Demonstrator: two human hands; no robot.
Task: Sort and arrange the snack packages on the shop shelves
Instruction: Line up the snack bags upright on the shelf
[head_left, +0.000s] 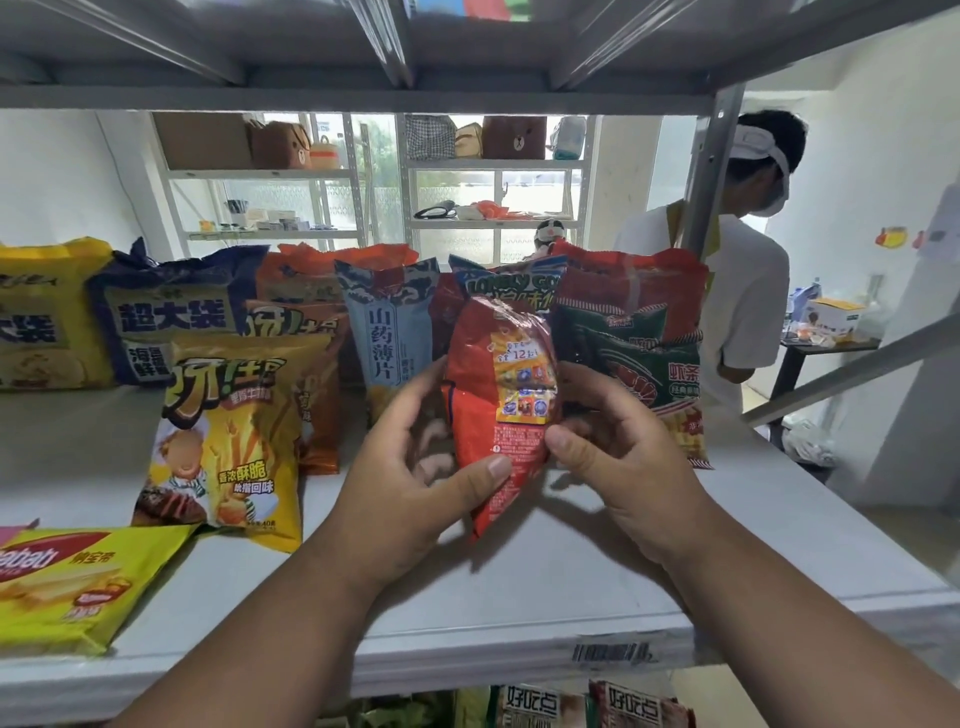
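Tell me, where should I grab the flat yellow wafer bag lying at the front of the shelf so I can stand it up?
The yellow wafer bag lies flat near the shelf front edge, label up. Probably best to come from the front, pinching its right-hand end, which shows free of the other packs. Both hands are busy holding the red snack bag.

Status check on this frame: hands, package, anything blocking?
Left hand and right hand both grip the red snack packet, back side showing, above the shelf. Standing bags crowd the row behind.
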